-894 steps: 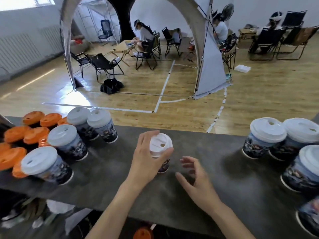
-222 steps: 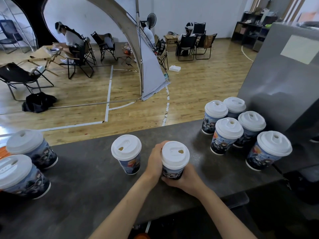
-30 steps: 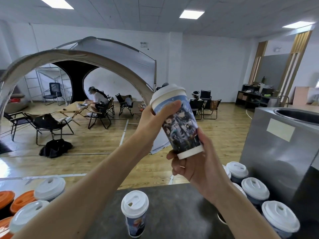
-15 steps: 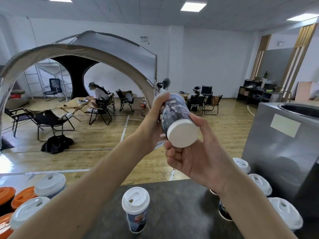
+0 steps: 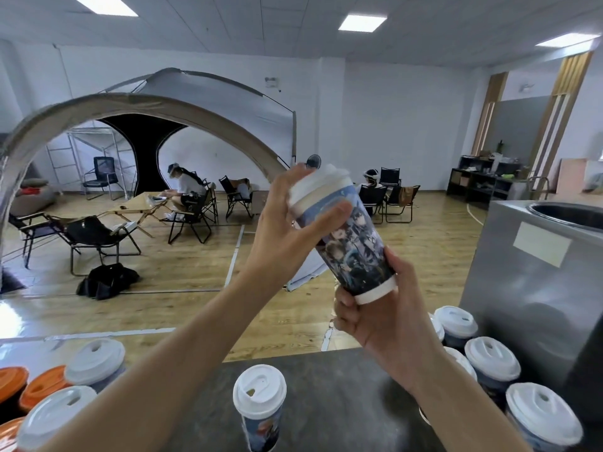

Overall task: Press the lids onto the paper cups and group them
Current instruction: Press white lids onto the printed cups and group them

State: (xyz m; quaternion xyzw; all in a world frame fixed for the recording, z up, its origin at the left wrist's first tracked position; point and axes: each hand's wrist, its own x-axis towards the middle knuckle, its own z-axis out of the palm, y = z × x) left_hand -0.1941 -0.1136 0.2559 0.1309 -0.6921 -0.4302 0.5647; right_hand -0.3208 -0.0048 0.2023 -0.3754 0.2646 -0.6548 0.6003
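I hold a printed paper cup [image 5: 354, 247] with a white lid [image 5: 318, 184] up in the air, tilted with its lid toward the upper left. My left hand [image 5: 287, 230] grips the lid end, thumb across the cup wall. My right hand [image 5: 378, 318] grips the cup's white base from below. One lidded cup [image 5: 260, 404] stands alone on the dark counter [image 5: 336, 393] beneath. A group of lidded cups [image 5: 492, 363] stands at the right. Two more lidded cups [image 5: 94, 360] stand at the left.
Orange lids [image 5: 42, 386] lie at the counter's left end. A steel cabinet with a round basin [image 5: 541, 275] rises at the right, close behind the grouped cups. Beyond the counter are a wooden floor, a tent arch, folding chairs and seated people.
The cup was tipped with its base toward me half a second ago; now it is turned back so its side faces me, lid up and to the left. Both hands keep their hold.
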